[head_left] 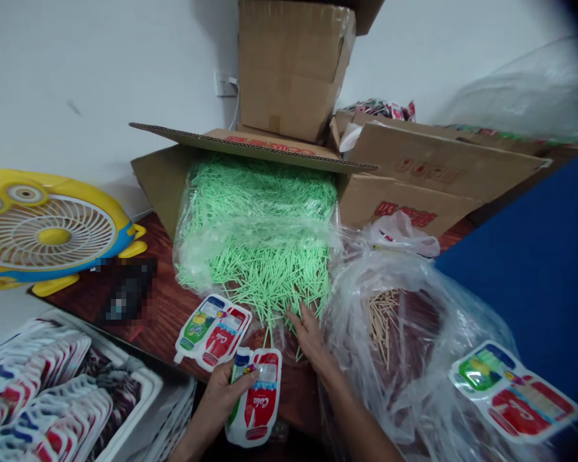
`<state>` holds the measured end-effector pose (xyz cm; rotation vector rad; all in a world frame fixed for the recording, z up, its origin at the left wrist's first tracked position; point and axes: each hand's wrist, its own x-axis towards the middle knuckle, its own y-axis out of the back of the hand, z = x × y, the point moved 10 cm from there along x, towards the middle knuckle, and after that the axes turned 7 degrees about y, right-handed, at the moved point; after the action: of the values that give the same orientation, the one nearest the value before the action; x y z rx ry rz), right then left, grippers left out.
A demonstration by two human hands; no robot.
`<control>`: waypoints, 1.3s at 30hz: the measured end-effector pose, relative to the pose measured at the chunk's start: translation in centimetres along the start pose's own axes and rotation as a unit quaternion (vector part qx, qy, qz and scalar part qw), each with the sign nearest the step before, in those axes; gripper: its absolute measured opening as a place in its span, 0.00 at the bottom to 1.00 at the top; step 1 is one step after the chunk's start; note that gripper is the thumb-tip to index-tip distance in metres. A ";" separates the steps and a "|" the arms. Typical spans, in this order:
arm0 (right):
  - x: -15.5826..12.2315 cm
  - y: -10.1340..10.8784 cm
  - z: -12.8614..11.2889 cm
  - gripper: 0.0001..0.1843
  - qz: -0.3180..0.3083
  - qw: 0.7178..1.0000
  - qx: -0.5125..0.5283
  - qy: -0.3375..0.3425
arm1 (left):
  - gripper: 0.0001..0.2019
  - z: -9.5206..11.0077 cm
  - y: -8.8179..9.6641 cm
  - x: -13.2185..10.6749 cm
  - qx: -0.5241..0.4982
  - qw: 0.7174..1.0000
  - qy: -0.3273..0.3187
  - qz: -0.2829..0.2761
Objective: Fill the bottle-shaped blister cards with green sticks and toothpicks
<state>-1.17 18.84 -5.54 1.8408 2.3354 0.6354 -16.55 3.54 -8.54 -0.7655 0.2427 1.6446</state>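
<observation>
My left hand (227,391) is closed on a flat drink-shaped packet (261,401) printed with a red cola bottle, the thumb across its front. My right hand (309,337) reaches to the near edge of a heap of thin green sticks (270,269), its fingers stretched out and touching them. Whether a stick lies between its fingertips is hard to make out. The sticks spill from a clear plastic bag (197,237) inside an open cardboard box. Another pair-printed packet (214,330), green and red, lies flat on the dark wooden table just left of the held one.
To the left stand a yellow-and-blue fan (52,234) and a bin (125,423) of stacked packets. Clear plastic (443,321) with brown sticks (385,321) inside lies right, with another packet (515,391) on it. Cardboard boxes (289,70) stand behind.
</observation>
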 end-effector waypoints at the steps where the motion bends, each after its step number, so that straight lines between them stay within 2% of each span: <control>1: 0.0 -0.2 0.0 0.13 -0.002 1.000 0.000 -0.002 | 0.14 -0.1 0.0 0.0 -0.002 1.000 0.002 -0.001; 7: 0.1 0.3 -0.9 0.13 0.012 1.000 0.006 0.014 | 0.14 -0.1 0.0 -0.1 -0.024 1.000 0.006 0.000; 12: 0.1 0.3 -0.4 0.12 -0.002 0.998 -0.057 0.017 | 0.14 0.2 -0.1 -0.3 -0.016 1.000 0.009 0.005; 21: -0.1 0.5 0.0 0.16 -0.019 0.999 -0.024 -0.014 | 0.15 0.5 -0.2 -0.5 -0.031 0.999 0.007 0.017; 27: -0.1 1.5 0.2 0.15 0.009 1.000 -0.001 -0.020 | 0.14 0.4 -0.1 -0.9 -0.054 0.998 0.010 0.031; 31: -1.3 0.8 -0.6 0.17 -0.011 1.000 0.007 0.000 | 0.12 0.5 -0.4 -0.7 -0.060 0.998 -0.001 0.007; 34: -2.2 0.2 -0.3 0.16 -0.024 1.000 -0.011 -0.010 | 0.10 0.8 -0.9 -0.6 -0.053 0.998 -0.016 -0.013; 36: -2.3 0.2 -0.1 0.16 -0.013 0.999 0.016 -0.026 | 0.10 1.1 -1.1 -0.7 -0.049 0.998 -0.019 -0.018; 39: -2.0 1.1 -0.4 0.13 0.043 0.988 0.137 -0.055 | 0.11 1.5 -1.6 -0.8 -0.037 0.999 -0.015 -0.025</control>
<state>0.25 17.06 -5.09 2.0385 2.3804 0.2188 -15.52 4.17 -6.52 -0.7955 0.1403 1.6241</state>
